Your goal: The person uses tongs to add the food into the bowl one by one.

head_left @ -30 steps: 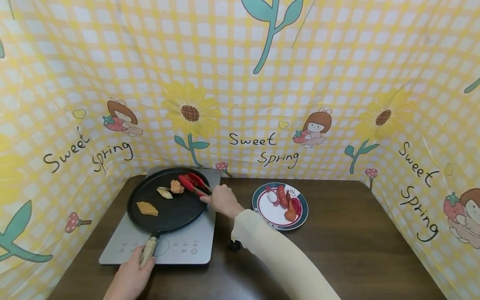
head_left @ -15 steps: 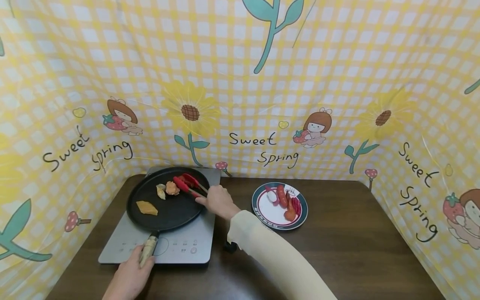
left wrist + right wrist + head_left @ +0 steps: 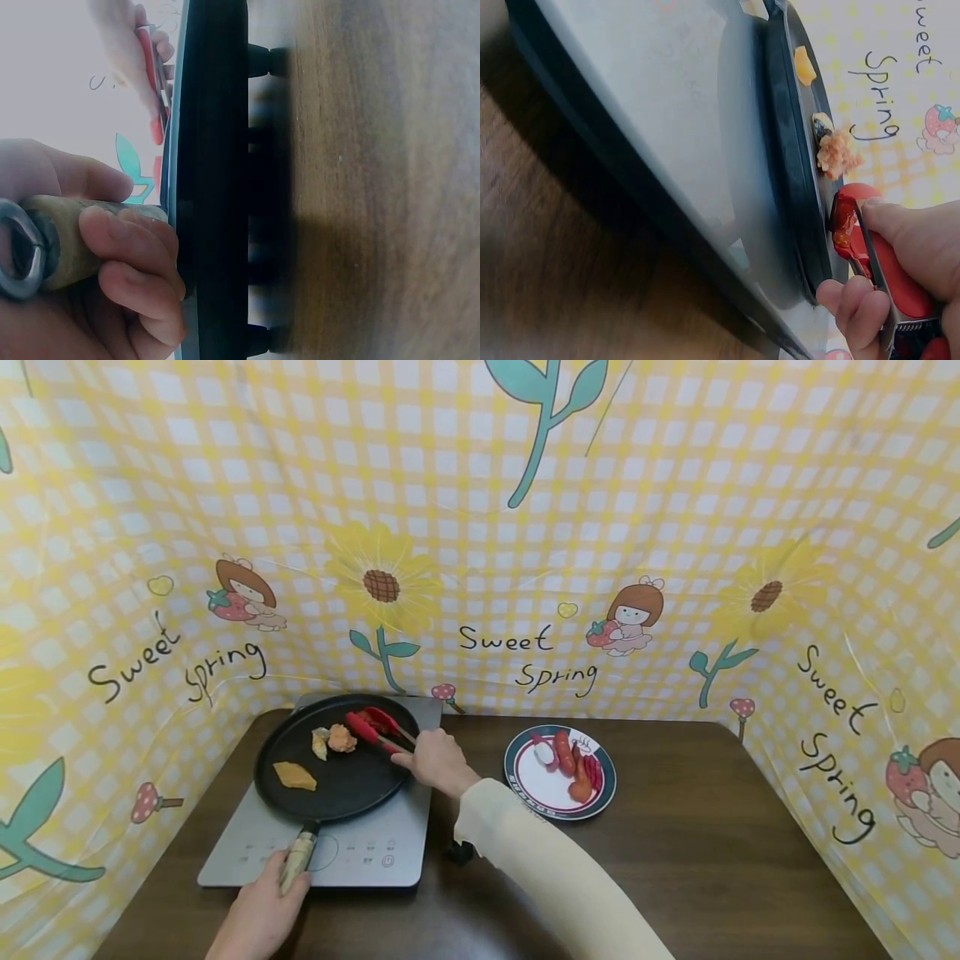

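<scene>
Red tongs [image 3: 363, 727] are extending over the far right of the black pan [image 3: 360, 785]; the right hand [image 3: 438, 762] is gripping them, its thumb pressing one arm. A dark-red food piece [image 3: 844, 225] is showing at the tong heads; whether it is being pinched cannot be determined. The left hand [image 3: 262, 906] is clamping the pan handle [image 3: 298, 860], fingers curling round it. The pan is resting on the silver cooktop [image 3: 405, 852]. Inside, a pinkish lump [image 3: 342, 738] is lying left of the tongs, a pale piece [image 3: 320, 743] just beside it, and a yellow piece [image 3: 295, 776] nearer the handle. Rightward, a dark-rimmed plate [image 3: 536, 785] is holding a sausage [image 3: 564, 752] and other pieces.
</scene>
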